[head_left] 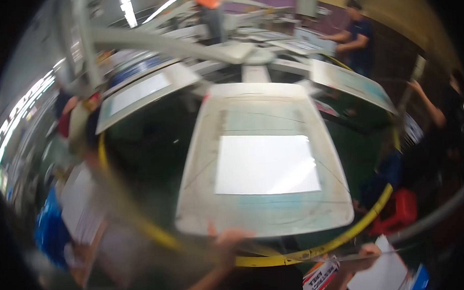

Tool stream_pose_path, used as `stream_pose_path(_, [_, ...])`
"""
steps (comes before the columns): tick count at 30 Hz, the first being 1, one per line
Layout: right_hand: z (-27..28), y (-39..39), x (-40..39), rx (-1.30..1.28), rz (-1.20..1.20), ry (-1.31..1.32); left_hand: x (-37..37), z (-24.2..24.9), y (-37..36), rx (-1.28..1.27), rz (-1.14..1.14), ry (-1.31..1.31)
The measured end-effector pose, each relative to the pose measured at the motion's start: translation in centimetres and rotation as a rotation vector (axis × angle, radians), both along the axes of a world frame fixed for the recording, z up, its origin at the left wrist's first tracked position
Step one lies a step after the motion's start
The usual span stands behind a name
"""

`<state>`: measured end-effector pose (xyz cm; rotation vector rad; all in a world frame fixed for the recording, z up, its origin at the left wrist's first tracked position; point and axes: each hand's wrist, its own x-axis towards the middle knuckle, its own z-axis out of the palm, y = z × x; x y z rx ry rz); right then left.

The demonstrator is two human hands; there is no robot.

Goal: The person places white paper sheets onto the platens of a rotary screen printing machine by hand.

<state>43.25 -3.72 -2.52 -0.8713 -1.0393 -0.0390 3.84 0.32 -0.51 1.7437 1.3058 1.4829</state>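
Note:
A white sheet (266, 164) lies flat on the pale rounded platen (280, 222) in front of me. My left hand (230, 240), smeared by motion, is at the platen's near edge with its fingers apart and no object showing in it. Lower right, my right hand (368, 251) is closed at the upper edge of another white sheet (382, 272), which slants down below it. Beside that forearm a printed sign (321, 277) reads "RESTRICTED AREA". A blue-edged item (419, 279) shows at the far side of the slanted sheet.
A yellow ring rail (277, 260) curves around the platen. More platens, one at left (148, 91) with a white sheet and one at right (350, 82), radiate from the hub. A person (358, 38) stands at the back right; another person's arm (430, 105) reaches in. A red stool (398, 211) stands right.

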Motion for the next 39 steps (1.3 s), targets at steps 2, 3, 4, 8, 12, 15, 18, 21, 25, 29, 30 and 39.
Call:
stream_pose_path(2, [-1.8,-0.6,1.7,-0.057,0.178,-0.329,-0.6,0.5,1.2,0.109,-0.015,0.062])
stream_pose_path(3, [0.1,0.3,-2.5,-0.051,-0.056,-0.142,-0.8,0.0,1.2,0.114,-0.019,-0.106])
stream_pose_path(4, [2.0,1.2,-6.8,-0.055,-0.258,0.066,-0.9,-0.6,1.0,0.105,-0.015,-0.274])
stream_pose_path(8, [2.6,-0.4,-6.6,0.038,-0.204,-0.084,-0.9,-1.8,2.2,0.195,-0.21,-0.504])
stream_pose_path(12, [3.0,-0.2,-7.3,0.071,-0.239,0.019,-4.9,-3.3,3.0,0.264,-0.573,-0.236])
stream_pose_path(15, [3.2,-0.2,-7.8,0.067,-0.28,0.057,-3.6,-1.1,2.0,0.241,-0.464,-0.257])
stream_pose_path(18, [3.5,0.0,-8.1,0.064,-0.315,0.097,-1.2,0.5,0.6,0.162,-0.316,-0.446])
stream_pose_path(21, [4.1,0.0,-8.5,0.042,-0.408,0.162,0.5,2.7,0.1,0.108,-0.118,-0.396])
stream_pose_path(25, [3.3,-0.8,-5.8,0.167,0.039,-0.029,-3.5,-3.2,1.9,0.365,-0.276,-0.208])
stream_pose_path(29, [2.2,-0.8,-4.2,0.192,0.117,-0.179,-7.1,-3.7,3.8,0.242,-0.795,-0.129])
stream_pose_path(30, [1.9,-0.8,-4.1,0.198,0.114,-0.189,-6.9,-3.6,3.7,0.188,-0.837,-0.188])
stream_pose_path(39, [1.9,0.1,-3.9,0.128,0.186,-0.258,-5.4,-2.5,2.5,0.189,-0.682,-0.226])
